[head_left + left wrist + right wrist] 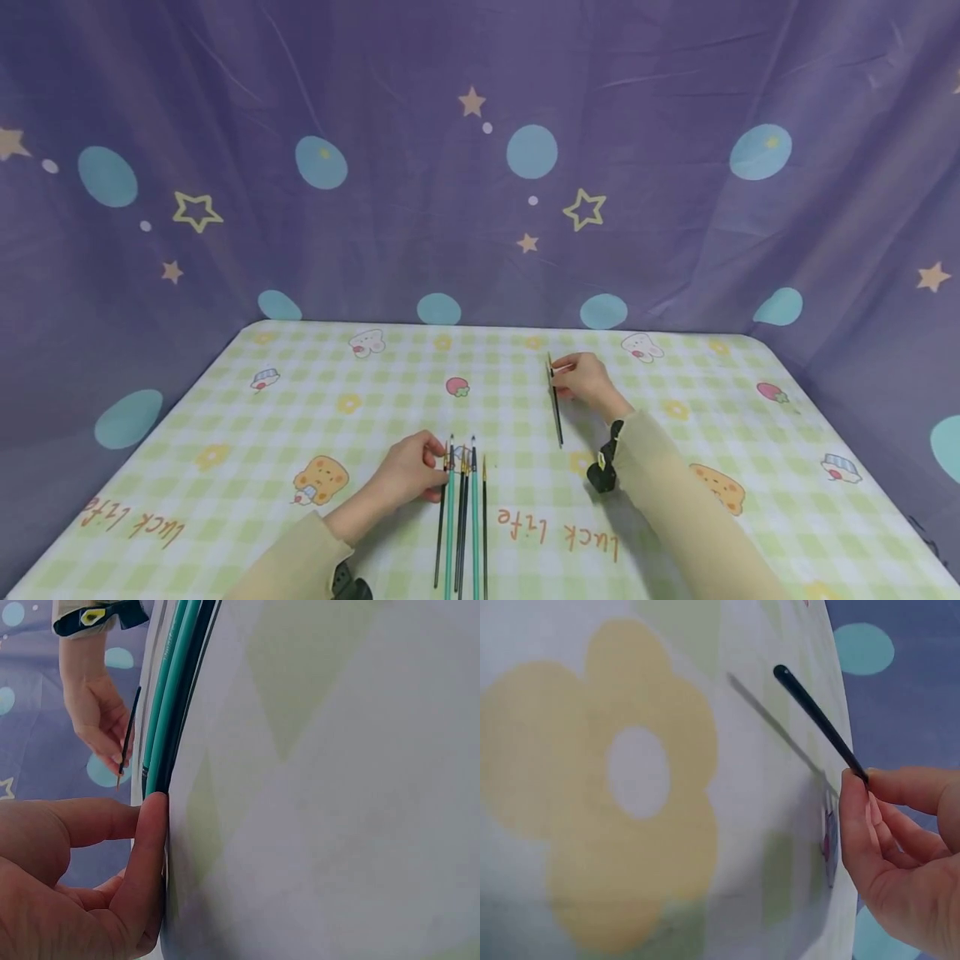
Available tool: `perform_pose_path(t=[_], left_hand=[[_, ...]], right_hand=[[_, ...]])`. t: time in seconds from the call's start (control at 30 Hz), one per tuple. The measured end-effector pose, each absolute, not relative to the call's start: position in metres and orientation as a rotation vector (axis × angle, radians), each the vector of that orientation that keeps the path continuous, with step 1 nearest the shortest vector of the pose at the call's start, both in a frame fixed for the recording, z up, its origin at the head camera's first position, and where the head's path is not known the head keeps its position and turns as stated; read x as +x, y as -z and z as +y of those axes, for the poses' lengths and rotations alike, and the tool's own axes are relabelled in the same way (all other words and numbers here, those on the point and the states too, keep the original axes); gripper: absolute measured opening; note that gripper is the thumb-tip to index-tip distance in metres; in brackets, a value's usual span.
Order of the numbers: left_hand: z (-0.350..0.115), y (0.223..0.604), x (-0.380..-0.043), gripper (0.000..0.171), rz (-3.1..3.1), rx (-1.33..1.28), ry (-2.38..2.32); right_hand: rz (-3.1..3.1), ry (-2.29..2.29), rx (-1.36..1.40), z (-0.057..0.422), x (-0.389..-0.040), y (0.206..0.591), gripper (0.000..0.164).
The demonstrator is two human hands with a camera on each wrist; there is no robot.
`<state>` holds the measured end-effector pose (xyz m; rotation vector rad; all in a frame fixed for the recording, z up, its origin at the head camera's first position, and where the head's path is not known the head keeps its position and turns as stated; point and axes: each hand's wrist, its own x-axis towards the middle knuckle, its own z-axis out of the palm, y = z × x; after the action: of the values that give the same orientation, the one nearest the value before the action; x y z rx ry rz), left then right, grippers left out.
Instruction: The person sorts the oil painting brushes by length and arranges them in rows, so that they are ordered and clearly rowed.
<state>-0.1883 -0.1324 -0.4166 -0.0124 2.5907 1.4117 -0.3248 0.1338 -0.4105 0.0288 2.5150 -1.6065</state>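
Note:
My right hand (587,382) pinches a thin black paintbrush (557,410) between thumb and fingertips near its bristle end. In the right wrist view, the dark handle (817,718) stands off the cloth, its shadow falling beside it. Several paintbrushes lie side by side in front of me, bristles pointing away: two with teal handles (475,517), the others slim and black. At the left side of this row, my left hand (411,468) pinches the outermost black paintbrush (439,542) near its ferrule. Its fingertips partly hide the brush ends in the left wrist view.
A green-and-white checked cloth (300,425) with printed cartoons and lettering covers the table. Behind it hangs a purple curtain (420,217) with stars and blue ovals. Dark wrist straps (603,467) sit over the pale sleeves.

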Motion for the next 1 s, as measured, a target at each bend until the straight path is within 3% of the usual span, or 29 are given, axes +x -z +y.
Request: perform_pose_path(t=[1.0], left_hand=[[-0.132, 0.415, -0.187, 0.026, 2.583, -0.019, -1.431]], right_hand=[[2.656, 1.645, 0.23, 0.126, -0.339, 0.426, 0.018]])
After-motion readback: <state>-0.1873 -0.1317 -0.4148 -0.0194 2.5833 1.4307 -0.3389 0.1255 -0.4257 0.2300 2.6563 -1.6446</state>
